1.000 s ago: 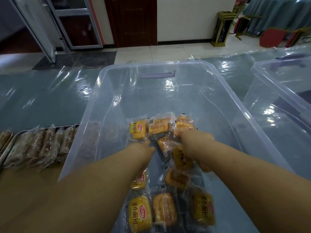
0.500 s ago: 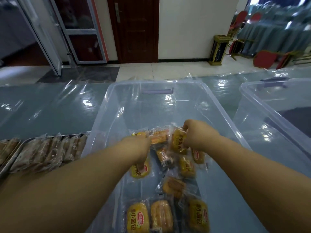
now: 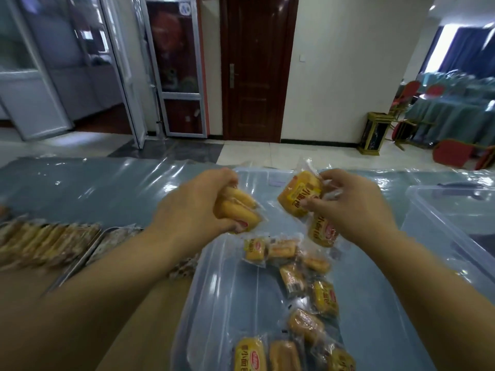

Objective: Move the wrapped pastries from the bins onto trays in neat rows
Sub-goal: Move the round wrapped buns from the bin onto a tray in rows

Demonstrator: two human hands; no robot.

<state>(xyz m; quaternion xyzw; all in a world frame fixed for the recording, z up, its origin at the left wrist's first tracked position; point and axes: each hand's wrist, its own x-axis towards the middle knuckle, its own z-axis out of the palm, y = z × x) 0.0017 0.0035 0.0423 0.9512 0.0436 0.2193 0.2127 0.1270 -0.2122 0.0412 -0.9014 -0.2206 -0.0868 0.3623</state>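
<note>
My left hand (image 3: 191, 210) is curled tight round two pastries (image 3: 237, 210), with the thumb below and the fingers over the top. My right hand (image 3: 353, 210) pinches the wrapper of an upper pastry (image 3: 297, 195), label toward the camera. It also grips a lower pastry (image 3: 321, 232) that hangs beneath the palm. Both hands are raised over the bin (image 3: 230, 298), apart from each other, with the held pastries clear of the bin floor.

Loose pastries (image 3: 294, 274) lie on the bin floor in an uneven line from below the hands toward the near edge. Several touch or overlap.

Left of the bin stand metal trays (image 3: 77, 266). The outer one carries a row (image 3: 45, 243) of wrapped pastries leaning against one another; blur hides their detail. A second bin (image 3: 450, 218) stands to the right of the first. Both bins rest on a table under plastic sheet (image 3: 93, 188). Beyond it are a dark door (image 3: 257, 68) and red chairs (image 3: 452, 158).
</note>
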